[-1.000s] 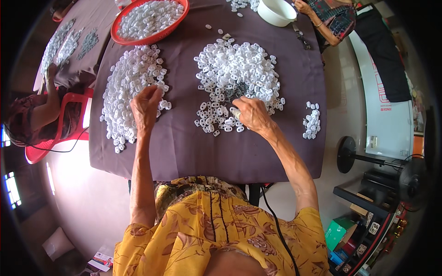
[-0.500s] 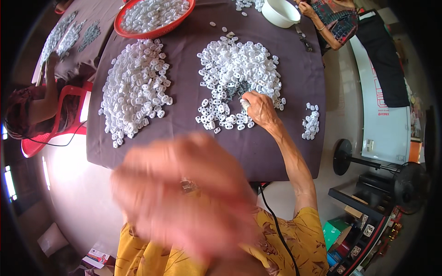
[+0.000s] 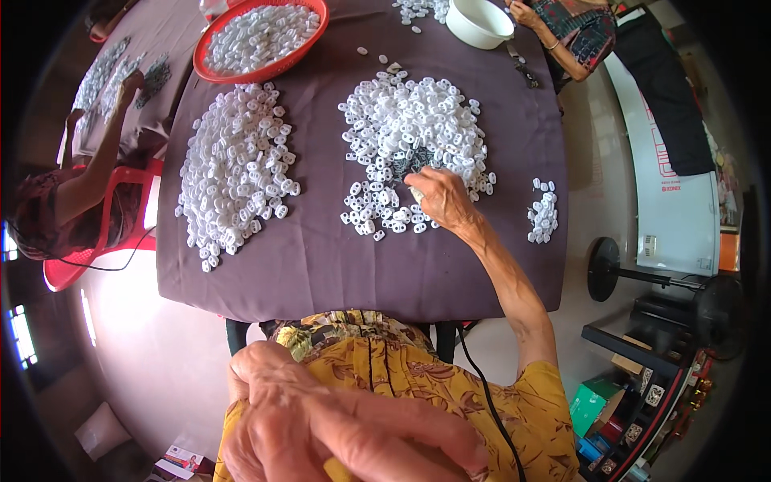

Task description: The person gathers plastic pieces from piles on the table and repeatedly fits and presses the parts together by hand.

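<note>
My right hand reaches into the near side of a pile of small white oval plastic pieces, many with two dark holes. Its fingers are pinched together beside a cluster of small dark grey pieces in that pile. Something pale shows at the fingertips; whether a piece is held there is hidden. Large and close, my left hand is raised in front of my yellow patterned shirt, away from the table. Its fingers stretch toward the right with gaps between them, and nothing shows in them.
Left on the brown-covered table lies a long heap of white pieces, below a red basket full of them. A small heap lies at the right edge. A white bowl stands at the back. Other people sit left and far right.
My left hand has dropped lower and come out of its blur, uncovering the table's near edge. The right hand has shifted slightly left and down at the grey pieces. The whole view has shifted slightly.
</note>
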